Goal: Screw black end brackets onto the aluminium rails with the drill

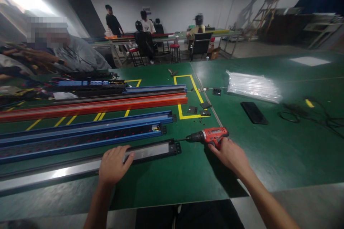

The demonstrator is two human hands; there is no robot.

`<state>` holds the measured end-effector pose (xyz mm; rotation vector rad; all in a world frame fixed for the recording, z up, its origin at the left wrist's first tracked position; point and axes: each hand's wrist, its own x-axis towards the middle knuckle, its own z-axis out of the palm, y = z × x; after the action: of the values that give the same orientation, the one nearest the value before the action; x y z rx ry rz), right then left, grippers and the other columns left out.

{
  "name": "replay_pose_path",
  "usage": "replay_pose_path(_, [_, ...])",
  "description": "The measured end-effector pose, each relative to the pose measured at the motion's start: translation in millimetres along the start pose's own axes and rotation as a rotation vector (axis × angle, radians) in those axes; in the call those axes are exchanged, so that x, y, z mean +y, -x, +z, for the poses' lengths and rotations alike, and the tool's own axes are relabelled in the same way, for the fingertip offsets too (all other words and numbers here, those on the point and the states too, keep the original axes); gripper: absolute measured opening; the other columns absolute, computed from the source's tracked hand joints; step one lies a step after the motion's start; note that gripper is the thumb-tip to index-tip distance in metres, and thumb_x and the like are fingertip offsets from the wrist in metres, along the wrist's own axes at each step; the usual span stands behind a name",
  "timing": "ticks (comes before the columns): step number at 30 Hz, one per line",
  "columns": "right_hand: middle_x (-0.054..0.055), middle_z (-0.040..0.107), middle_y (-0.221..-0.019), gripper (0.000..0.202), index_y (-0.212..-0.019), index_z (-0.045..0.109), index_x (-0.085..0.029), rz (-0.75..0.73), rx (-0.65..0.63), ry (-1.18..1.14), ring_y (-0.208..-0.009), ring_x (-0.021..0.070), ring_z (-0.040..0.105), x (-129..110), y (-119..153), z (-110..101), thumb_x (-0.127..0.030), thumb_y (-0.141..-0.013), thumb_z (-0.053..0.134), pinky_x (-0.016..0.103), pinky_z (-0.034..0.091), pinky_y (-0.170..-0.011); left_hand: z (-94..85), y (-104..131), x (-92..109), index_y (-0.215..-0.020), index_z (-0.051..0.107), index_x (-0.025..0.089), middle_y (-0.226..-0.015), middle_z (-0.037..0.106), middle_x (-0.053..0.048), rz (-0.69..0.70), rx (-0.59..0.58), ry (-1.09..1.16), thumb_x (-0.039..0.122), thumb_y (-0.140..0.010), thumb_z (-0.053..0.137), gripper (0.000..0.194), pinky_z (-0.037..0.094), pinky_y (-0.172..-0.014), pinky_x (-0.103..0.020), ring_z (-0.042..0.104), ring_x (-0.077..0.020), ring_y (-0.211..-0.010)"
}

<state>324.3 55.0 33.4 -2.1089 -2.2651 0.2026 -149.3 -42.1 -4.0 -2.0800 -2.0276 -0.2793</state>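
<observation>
My right hand (228,152) is wrapped round the grip of a red and black cordless drill (215,134). Its long bit points left and reaches the black end cap (176,147) of a black and silver metal channel (153,151); whether the tip touches a screw is too small to tell. Across that channel lies my left hand (115,164), fingers over the far edge and thumb on the near side, gripping it. Just beyond lie two blue channels, the nearer blue channel (134,134) holding a dark strip with red dots.
Farther back are an orange channel (150,103), small black end plates (192,110) and loose screws. To the right lie a black phone (254,112), a bundle of plastic-wrapped tubes (252,86) and black cables (309,112). A co-worker (83,55) sits at the far left; other people are behind.
</observation>
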Motion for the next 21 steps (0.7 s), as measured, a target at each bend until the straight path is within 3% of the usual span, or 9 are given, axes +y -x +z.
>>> replay_pose_path(21, [0.020, 0.073, -0.094, 0.057, -0.101, 0.066, -0.010, -0.017, 0.014, 0.054, -0.083, 0.0329, 0.073, -2.0, 1.5, -1.2, -0.063, -0.097, 0.044, 0.039, 0.049, -0.070, -2.3, -0.9, 0.5, -0.113, 0.070, 0.015, -0.104, 0.074, -0.011, 0.010, -0.011, -0.010, 0.054, -0.102, 0.036, 0.053, 0.047, -0.090, -0.046, 0.068, -0.0312, -0.097])
